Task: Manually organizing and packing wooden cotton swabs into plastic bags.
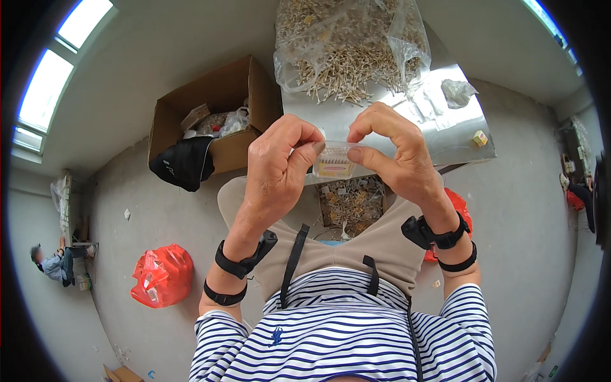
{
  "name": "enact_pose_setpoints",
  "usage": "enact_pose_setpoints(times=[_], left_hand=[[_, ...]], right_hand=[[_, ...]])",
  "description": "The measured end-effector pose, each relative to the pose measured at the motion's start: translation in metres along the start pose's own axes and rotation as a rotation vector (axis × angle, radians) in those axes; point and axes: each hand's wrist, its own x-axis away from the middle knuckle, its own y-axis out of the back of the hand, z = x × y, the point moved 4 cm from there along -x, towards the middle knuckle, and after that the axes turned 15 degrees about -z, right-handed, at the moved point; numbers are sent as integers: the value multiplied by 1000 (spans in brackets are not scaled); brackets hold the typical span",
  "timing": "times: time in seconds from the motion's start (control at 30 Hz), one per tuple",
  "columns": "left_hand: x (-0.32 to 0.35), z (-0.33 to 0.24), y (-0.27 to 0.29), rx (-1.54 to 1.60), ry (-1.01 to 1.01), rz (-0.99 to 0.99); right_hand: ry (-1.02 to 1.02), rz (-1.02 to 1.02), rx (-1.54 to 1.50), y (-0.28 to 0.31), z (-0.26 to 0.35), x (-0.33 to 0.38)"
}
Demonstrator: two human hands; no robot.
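Held up in front of me at the table's near edge is a small clear plastic box (pixel 333 167) with a row of cotton swabs and a yellowish label in it. My left hand (pixel 277 162) pinches its upper left corner between thumb and forefinger. At the upper right corner, my right hand (pixel 396 145) grips it with the thumb on the near side and the forefinger bent over the top. Whether the lid stands up or lies closed, I cannot tell. Beyond the hands, a heap of loose cotton swabs (pixel 350 70) spills from a large clear plastic bag (pixel 410 38).
On the metal table (pixel 458 137) lie a crumpled clear bag (pixel 458 93) and a small yellowish box (pixel 480 138). A cardboard box (pixel 264 95) with a black cloth (pixel 184 162) stands left. Scraps fill a box (pixel 353 207) below. A red bag (pixel 162 275) sits on the floor; people work farther off.
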Motion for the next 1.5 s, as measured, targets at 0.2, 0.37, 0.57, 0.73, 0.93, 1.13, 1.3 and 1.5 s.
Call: enact_pose_setpoints(times=[0.2, 0.37, 0.57, 0.73, 0.93, 1.13, 1.3, 1.5], left_hand=[[4, -9, -2, -1, -8, 44], [-3, -21, 0, -27, -144, -4], [-3, -22, -9, -78, -178, 164], [0, -20, -6, -15, -81, 152], [-2, -3, 0, 302, 179, 25], [5, 1, 1, 446, 445, -9], [-2, 1, 3, 356, 361, 9], [-3, 0, -5, 274, 257, 138]], right_hand=[[56, -44, 88, -3, 7, 7], [248, -69, 190, -8, 12, 10], [316, -69, 234, -14, 15, 12], [240, -32, 180, -14, 11, 15], [-40, -101, -125, -14, 4, 18], [-536, 87, -209, -22, -5, 34], [-479, 84, -127, -22, -2, 33], [-454, 129, -49, -25, 2, 34]])
